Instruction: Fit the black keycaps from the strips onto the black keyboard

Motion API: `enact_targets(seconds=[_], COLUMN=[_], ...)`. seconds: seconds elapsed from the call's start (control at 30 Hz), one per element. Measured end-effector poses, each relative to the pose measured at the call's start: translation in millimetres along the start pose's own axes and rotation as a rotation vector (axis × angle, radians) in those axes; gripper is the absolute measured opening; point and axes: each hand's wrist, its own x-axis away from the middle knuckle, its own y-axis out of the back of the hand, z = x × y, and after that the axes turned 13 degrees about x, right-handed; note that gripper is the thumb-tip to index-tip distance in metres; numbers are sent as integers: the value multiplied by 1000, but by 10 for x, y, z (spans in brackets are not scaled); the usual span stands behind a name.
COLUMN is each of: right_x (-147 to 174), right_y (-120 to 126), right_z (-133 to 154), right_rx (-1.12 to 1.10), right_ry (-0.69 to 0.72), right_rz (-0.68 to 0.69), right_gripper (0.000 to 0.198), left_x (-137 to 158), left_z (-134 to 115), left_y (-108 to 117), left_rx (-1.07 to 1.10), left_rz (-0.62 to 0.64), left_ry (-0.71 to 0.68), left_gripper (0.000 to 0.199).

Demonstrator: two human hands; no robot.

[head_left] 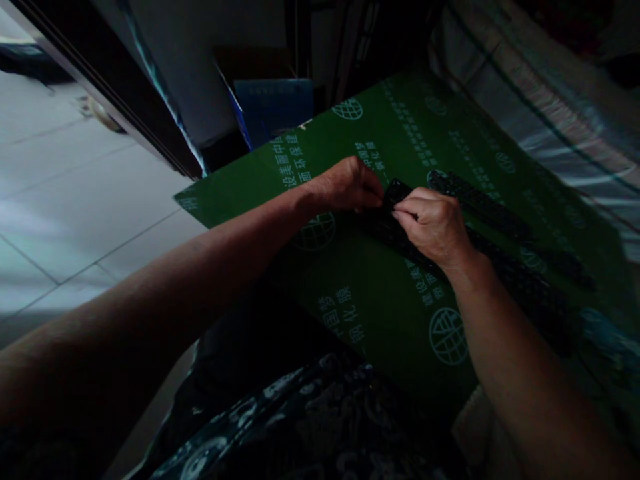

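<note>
In the dim head view, my left hand (pixel 353 185) is closed, its fingertips pinched at the left side of a small glossy black piece (pixel 395 191). What those fingertips hold is too dark to make out. My right hand (pixel 434 223) pinches the same black piece from the right with thumb and bent fingers. Under my hands lies a long black strip (pixel 385 230), mostly in shadow. It runs toward a dark, bumpy keyboard-like object (pixel 530 283), partly hidden by my right forearm. Beyond it rests another long black keyboard-like object (pixel 485 203).
A green board (pixel 370 293) with white printed characters and globe marks carries these things. A blue box (pixel 275 103) stands behind its far edge. Clear plastic sheeting (pixel 530 107) hangs at the right, and pale floor tiles (pixel 85 200) show at the left.
</note>
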Motion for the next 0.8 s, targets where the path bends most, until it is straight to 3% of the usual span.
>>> enact_targets(seconds=[0.3, 0.57, 0.8], right_x=[35, 50, 61], right_y=[-38, -80, -57], right_z=[-12, 17, 29], right_rx=[39, 74, 98], right_ry=[56, 36, 20], right_rz=[-58, -126, -76], right_gripper=[19, 20, 21], left_x=[-41, 4, 0], left_z=[23, -32, 9], left_y=[-17, 12, 23], left_rx=[135, 260, 187], left_rz=[23, -223, -51], left_ry=[-24, 163, 33], left_gripper=[7, 14, 9])
